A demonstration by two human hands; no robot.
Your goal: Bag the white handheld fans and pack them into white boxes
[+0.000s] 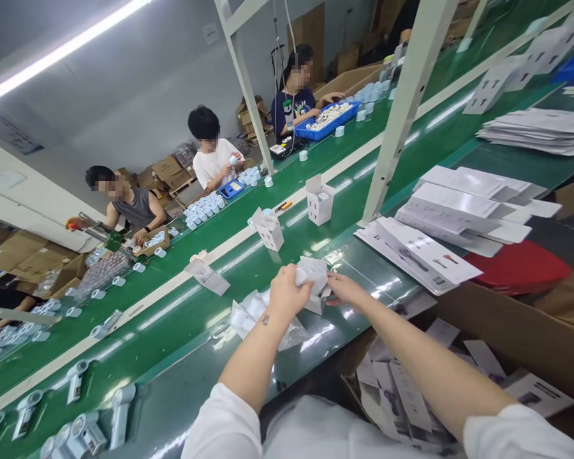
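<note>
Fingers curled, my left hand (289, 293) grips a whitish part in a clear plastic bag (310, 271) at the mouth of a small white carton (316, 305). My right hand (347, 290) pinches the carton's right side near its open flaps. What the bag holds cannot be made out clearly. Beside my left forearm, more bagged white parts (249, 309) lie on the near ledge. Beyond my hands, open white cartons (320, 207) stand on the green belt, and another carton (208, 277) lies tilted to the left.
Flattened printed cartons (416, 255) are stacked to my right, above a cardboard box (488, 319) of more cartons. A metal post (406, 108) rises beside the belt. Grey-blue handheld devices (122, 414) lie at lower left. Several co-workers sit across the belt, near a blue tray (328, 131).
</note>
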